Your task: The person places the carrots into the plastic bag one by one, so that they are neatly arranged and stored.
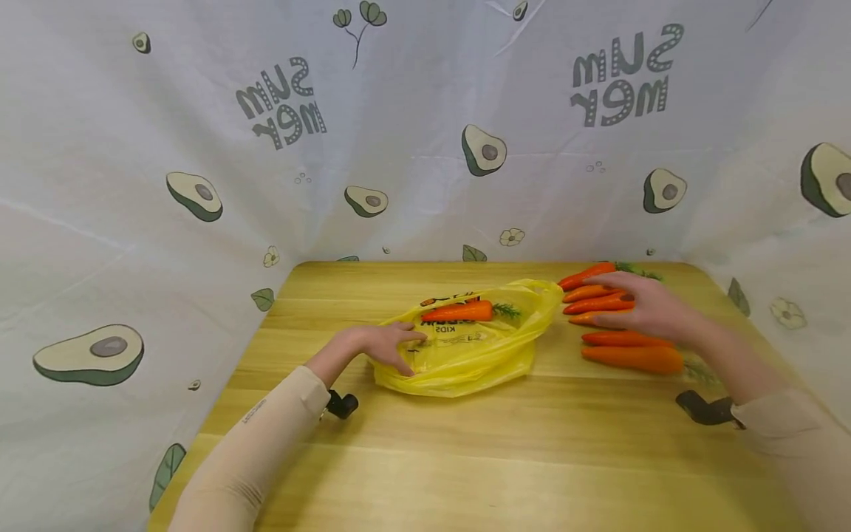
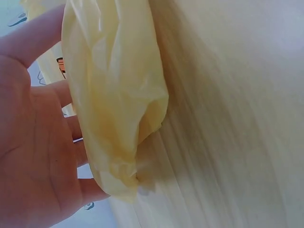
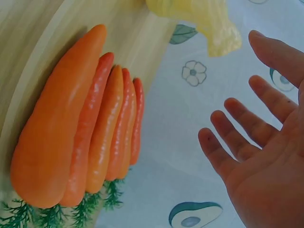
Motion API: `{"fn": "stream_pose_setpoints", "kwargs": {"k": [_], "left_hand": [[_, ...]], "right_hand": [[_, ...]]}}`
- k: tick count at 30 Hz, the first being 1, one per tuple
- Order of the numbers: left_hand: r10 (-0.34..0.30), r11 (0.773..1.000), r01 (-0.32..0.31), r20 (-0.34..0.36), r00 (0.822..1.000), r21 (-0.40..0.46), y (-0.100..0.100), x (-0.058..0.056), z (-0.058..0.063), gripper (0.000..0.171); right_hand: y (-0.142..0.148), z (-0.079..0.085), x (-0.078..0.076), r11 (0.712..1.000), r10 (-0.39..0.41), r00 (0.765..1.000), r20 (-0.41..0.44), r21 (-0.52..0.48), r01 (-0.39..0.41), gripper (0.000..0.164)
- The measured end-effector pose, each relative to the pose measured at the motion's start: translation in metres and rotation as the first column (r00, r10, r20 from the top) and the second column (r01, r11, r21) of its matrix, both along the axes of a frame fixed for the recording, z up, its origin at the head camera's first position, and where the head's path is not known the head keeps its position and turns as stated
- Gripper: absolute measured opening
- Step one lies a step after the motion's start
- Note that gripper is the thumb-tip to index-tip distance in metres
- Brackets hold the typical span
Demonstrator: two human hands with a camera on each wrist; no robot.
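A yellow plastic bag (image 1: 465,377) lies on the table with its mouth spread wide. Inside it rests one orange carrot (image 1: 460,312) with green leaves. My left hand (image 1: 380,345) is at the bag's left edge, fingers spread and reaching in over the rim. The left wrist view has those fingers partly hidden behind the yellow film (image 2: 114,90). Above a row of several carrots (image 1: 628,358) on the right, my right hand (image 1: 645,304) hovers with fingers apart. Nothing is in its palm, and the right wrist view puts a gap between it and the carrots (image 3: 52,128).
The wooden table (image 1: 425,458) runs back to a white curtain (image 1: 425,133) printed with avocados, which also hangs along both sides. A black wrist mount (image 1: 342,405) sits under the left wrist, and another mount (image 1: 705,408) under the right.
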State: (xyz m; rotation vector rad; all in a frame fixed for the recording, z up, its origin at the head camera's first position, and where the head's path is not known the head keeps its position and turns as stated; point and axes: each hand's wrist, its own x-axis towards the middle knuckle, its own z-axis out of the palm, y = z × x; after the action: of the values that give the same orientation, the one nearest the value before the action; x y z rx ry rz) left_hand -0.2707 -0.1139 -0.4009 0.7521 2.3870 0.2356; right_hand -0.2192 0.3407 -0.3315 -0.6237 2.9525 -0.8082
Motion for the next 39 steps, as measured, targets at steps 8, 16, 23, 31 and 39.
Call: {"fn": "stream_pose_setpoints", "kwargs": {"k": [8,16,23,31,39], "left_hand": [[0.011,1.0,-0.012,-0.036,0.999,-0.006,0.001,0.001,-0.005,0.087],[0.017,1.0,-0.019,-0.086,0.996,-0.02,0.002,0.003,-0.006,0.089],[-0.001,1.0,-0.001,-0.137,0.991,-0.014,0.003,0.001,-0.005,0.089],[0.018,0.999,-0.022,-0.146,0.989,-0.03,0.002,0.001,-0.006,0.088],[0.015,0.999,-0.019,-0.147,0.989,-0.028,0.003,0.002,-0.005,0.088]], "right_hand": [[0.015,-0.01,0.005,0.999,-0.022,1.0,-0.013,0.038,0.022,0.072],[0.025,-0.015,0.007,0.998,-0.019,1.0,0.006,0.054,0.019,0.07],[0.037,-0.018,0.007,0.993,-0.053,0.998,0.026,0.11,0.05,0.074],[0.05,-0.021,0.008,0.984,-0.089,0.994,0.06,0.16,0.079,0.078],[0.062,-0.027,0.016,0.978,-0.084,0.995,0.051,0.195,0.072,0.075]]}}
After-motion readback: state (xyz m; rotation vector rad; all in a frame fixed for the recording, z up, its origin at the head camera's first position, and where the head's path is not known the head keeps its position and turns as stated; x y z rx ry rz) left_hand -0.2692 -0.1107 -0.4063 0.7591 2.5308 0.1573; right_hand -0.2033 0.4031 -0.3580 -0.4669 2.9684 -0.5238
